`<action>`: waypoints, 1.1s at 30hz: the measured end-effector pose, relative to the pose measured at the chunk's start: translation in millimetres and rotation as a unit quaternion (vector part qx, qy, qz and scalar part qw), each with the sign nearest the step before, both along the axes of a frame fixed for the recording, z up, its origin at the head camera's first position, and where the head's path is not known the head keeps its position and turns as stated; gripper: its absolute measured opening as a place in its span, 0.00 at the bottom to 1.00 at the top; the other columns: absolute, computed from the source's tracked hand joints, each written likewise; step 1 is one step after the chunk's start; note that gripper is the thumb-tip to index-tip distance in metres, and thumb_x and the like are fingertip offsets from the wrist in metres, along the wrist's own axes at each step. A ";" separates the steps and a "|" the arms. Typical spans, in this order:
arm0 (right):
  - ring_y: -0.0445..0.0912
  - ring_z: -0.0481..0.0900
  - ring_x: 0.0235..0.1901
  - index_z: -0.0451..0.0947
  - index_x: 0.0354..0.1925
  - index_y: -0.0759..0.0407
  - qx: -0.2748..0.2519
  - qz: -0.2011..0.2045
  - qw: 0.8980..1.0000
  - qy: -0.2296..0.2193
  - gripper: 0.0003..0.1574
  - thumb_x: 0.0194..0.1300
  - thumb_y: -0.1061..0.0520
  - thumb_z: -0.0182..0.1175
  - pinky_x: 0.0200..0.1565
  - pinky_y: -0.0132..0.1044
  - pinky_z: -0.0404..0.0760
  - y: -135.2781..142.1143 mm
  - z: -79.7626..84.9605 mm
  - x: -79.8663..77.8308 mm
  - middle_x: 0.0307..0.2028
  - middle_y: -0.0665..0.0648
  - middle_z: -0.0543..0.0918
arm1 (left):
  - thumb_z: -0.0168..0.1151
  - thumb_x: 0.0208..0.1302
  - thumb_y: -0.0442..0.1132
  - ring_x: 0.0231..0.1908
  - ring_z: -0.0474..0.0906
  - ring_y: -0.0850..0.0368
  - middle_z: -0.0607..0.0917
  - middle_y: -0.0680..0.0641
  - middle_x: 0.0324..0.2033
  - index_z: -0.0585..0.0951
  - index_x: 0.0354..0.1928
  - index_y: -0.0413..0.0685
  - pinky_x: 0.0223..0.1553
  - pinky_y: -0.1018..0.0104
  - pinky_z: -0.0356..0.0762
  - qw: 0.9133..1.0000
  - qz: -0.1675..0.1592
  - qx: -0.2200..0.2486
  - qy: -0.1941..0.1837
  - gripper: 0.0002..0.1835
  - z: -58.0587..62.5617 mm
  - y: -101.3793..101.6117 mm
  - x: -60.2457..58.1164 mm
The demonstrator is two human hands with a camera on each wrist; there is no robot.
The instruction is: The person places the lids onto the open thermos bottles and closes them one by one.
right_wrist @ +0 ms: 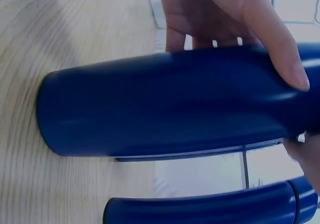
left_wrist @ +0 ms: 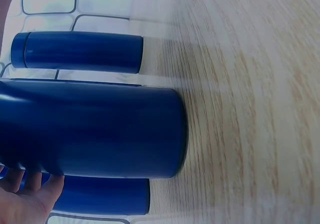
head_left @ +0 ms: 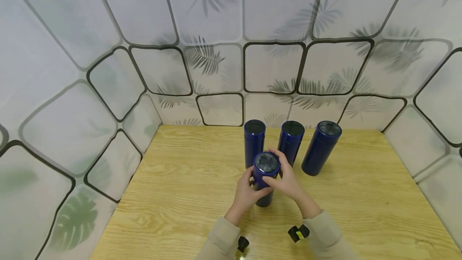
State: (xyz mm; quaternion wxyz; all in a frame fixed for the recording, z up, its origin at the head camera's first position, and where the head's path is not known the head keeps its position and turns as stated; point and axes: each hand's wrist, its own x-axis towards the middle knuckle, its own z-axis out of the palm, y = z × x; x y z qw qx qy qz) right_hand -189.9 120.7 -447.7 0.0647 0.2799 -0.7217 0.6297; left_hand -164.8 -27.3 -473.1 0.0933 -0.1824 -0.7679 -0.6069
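Both hands grip one dark blue vacuum flask (head_left: 264, 198), upright with its round dark lid facing up. My left hand (head_left: 246, 192) holds its left side, the thumb across the front; the right wrist view shows this left hand (right_wrist: 225, 14) with the thumb along the body. Higher up, my right hand (head_left: 286, 181) wraps the right side close under the lid, its thumb at the front. The flask's body (left_wrist: 95, 129) fills much of the left wrist view. Behind it stand three similar flasks: left (head_left: 254, 143), middle (head_left: 290, 139) and right (head_left: 321, 147).
The wood-grain table (head_left: 173, 196) reaches back to a patterned fabric wall (head_left: 220, 109), which also encloses both sides. Small black devices sit at the cuffs: one by the left sleeve (head_left: 218, 240), one by the right sleeve (head_left: 326, 232).
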 end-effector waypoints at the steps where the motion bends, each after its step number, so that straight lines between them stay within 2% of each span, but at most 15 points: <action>1: 0.39 0.64 0.53 0.47 0.61 0.74 -0.010 0.021 1.000 0.007 0.46 0.47 0.75 0.59 0.51 0.30 0.64 1.4 0.2 -0.4 0.56 0.73 0.60 | 0.69 0.45 0.32 0.42 0.71 0.52 0.76 0.43 0.45 0.69 0.53 0.37 0.40 0.57 0.71 1.000 -0.002 0.000 0.000 0.31 0.0 -0.2 -0.1; 3: 0.39 0.66 0.52 0.46 0.61 0.76 -0.020 0.042 0.999 0.009 0.45 0.48 0.76 0.57 0.50 0.30 0.66 3.4 1.3 -0.8 0.55 0.76 0.60 | 0.69 0.45 0.32 0.42 0.71 0.52 0.76 0.43 0.45 0.68 0.53 0.37 0.40 0.57 0.71 1.000 -0.004 0.001 0.000 0.31 -0.5 -0.6 -0.2; 4: 0.39 0.67 0.51 0.47 0.61 0.76 -0.014 0.035 0.999 0.003 0.45 0.48 0.75 0.58 0.49 0.31 0.68 3.8 1.4 -1.0 0.54 0.75 0.61 | 0.69 0.45 0.31 0.42 0.71 0.52 0.76 0.42 0.45 0.69 0.53 0.37 0.40 0.57 0.71 1.000 -0.003 0.001 0.001 0.31 -0.6 -0.6 -0.3; 7: 0.43 0.68 0.49 0.52 0.61 0.71 0.024 -0.023 0.999 -0.030 0.46 0.46 0.69 0.65 0.48 0.40 0.69 1.9 1.6 -0.4 0.54 0.68 0.64 | 0.69 0.44 0.31 0.42 0.71 0.52 0.76 0.42 0.44 0.69 0.53 0.37 0.40 0.56 0.71 1.000 -0.001 0.002 0.008 0.30 -0.9 -0.3 -0.5; 10: 0.48 0.66 0.49 0.57 0.60 0.65 0.057 -0.078 0.994 -0.050 0.49 0.41 0.63 0.71 0.48 0.48 0.66 -2.5 1.6 0.5 0.53 0.62 0.64 | 0.69 0.43 0.31 0.42 0.71 0.51 0.76 0.42 0.43 0.70 0.51 0.37 0.39 0.55 0.71 1.000 0.004 0.004 0.010 0.30 -0.8 0.5 -0.4; 13: 0.49 0.64 0.49 0.59 0.59 0.63 0.061 -0.098 0.993 -0.036 0.50 0.38 0.62 0.73 0.48 0.44 0.66 -4.8 1.1 1.3 0.52 0.61 0.64 | 0.69 0.43 0.31 0.42 0.72 0.50 0.77 0.42 0.43 0.70 0.51 0.36 0.39 0.54 0.71 1.000 0.008 0.003 0.010 0.30 -0.9 1.1 -0.3; 15: 0.46 0.65 0.50 0.57 0.59 0.66 0.040 -0.076 0.996 -0.024 0.49 0.40 0.65 0.71 0.49 0.38 0.65 -4.0 0.9 1.8 0.53 0.63 0.63 | 0.69 0.44 0.32 0.42 0.72 0.50 0.76 0.42 0.44 0.70 0.52 0.37 0.39 0.55 0.72 1.000 0.007 -0.001 0.010 0.30 -1.3 1.2 -0.3; 18: 0.40 0.64 0.53 0.51 0.61 0.70 0.002 -0.013 1.000 -0.016 0.47 0.45 0.72 0.63 0.50 0.29 0.64 0.3 -0.7 1.1 0.57 0.68 0.61 | 0.69 0.45 0.32 0.42 0.71 0.51 0.76 0.42 0.45 0.69 0.52 0.37 0.39 0.57 0.72 1.000 0.003 -0.002 0.011 0.30 -2.2 1.1 -0.6; 20: 0.37 0.64 0.53 0.47 0.62 0.72 -0.018 0.025 0.999 -0.022 0.46 0.47 0.75 0.59 0.51 0.27 0.63 3.1 -1.2 0.6 0.57 0.72 0.60 | 0.68 0.45 0.32 0.42 0.71 0.52 0.76 0.42 0.45 0.68 0.53 0.37 0.39 0.57 0.72 1.000 0.000 0.000 0.011 0.30 -2.7 0.8 -0.4; 22: 0.37 0.65 0.53 0.46 0.62 0.73 -0.018 0.032 0.999 -0.034 0.47 0.47 0.75 0.58 0.51 0.28 0.63 4.4 -0.8 0.9 0.57 0.73 0.60 | 0.68 0.45 0.31 0.43 0.71 0.52 0.76 0.42 0.46 0.69 0.53 0.37 0.39 0.56 0.71 1.000 -0.002 0.005 0.008 0.30 -2.8 0.7 -0.2; 26: 0.44 0.67 0.51 0.52 0.62 0.68 0.016 -0.031 0.998 -0.059 0.48 0.46 0.69 0.66 0.49 0.38 0.67 1.0 1.3 2.8 0.55 0.67 0.64 | 0.69 0.45 0.31 0.43 0.71 0.51 0.76 0.42 0.45 0.69 0.53 0.37 0.39 0.54 0.71 1.000 -0.003 0.010 0.008 0.30 -2.0 0.8 0.1; 30: 0.51 0.65 0.50 0.57 0.59 0.65 0.041 -0.093 0.993 -0.064 0.50 0.40 0.63 0.72 0.48 0.49 0.66 -5.3 0.8 3.6 0.53 0.62 0.64 | 0.69 0.44 0.31 0.42 0.72 0.50 0.76 0.43 0.44 0.69 0.52 0.37 0.39 0.54 0.71 1.000 0.004 0.008 0.011 0.30 -2.8 1.6 -0.3; 33: 0.49 0.66 0.50 0.57 0.59 0.64 0.042 -0.098 0.993 -0.053 0.50 0.39 0.63 0.72 0.49 0.44 0.66 -5.8 -1.5 3.9 0.54 0.61 0.64 | 0.69 0.44 0.31 0.42 0.72 0.50 0.77 0.42 0.44 0.69 0.52 0.37 0.39 0.55 0.71 1.000 0.008 0.004 0.010 0.30 -3.7 1.8 -0.3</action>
